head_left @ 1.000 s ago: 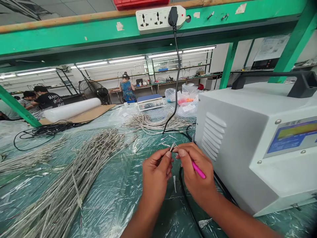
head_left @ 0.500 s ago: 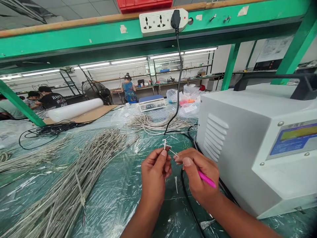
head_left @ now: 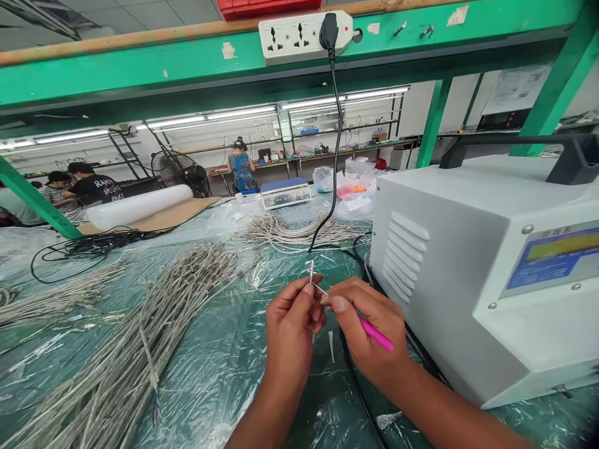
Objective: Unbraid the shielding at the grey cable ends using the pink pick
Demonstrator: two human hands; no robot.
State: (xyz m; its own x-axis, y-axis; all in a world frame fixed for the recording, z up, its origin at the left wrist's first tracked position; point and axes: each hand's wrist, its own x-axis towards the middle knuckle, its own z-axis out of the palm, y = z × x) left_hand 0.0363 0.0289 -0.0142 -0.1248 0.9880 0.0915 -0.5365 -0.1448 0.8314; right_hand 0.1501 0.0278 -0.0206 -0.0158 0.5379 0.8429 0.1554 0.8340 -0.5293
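My left hand point(head_left: 291, 327) is closed in a pinch on a thin whitish cable end point(head_left: 312, 272), whose tip stands up above the thumb. My right hand point(head_left: 377, 324) is wrapped round a pink-handled pick point(head_left: 378, 335) with a slim metal shaft, which reaches left to the cable end at the left fingertips. The pick's very tip is too small to make out there. A large bundle of grey braided cables point(head_left: 154, 318) lies left of my hands. Behind them, a second cable bundle point(head_left: 285, 231) rests on the plastic-covered table point(head_left: 234, 374).
A white machine point(head_left: 444, 249) with a display stands close to my right arm. A black cord point(head_left: 337, 125) hangs from the power strip point(head_left: 304, 37) on the green beam. Small white scraps point(head_left: 332, 346) lie near my hands. A scale point(head_left: 285, 194) and several people are farther back.
My right hand has moved left with the pink-handled pick, bringing its metal shaft closer to my left fingers. My left hand keeps its pinch on the cable end. The view has shifted slightly.
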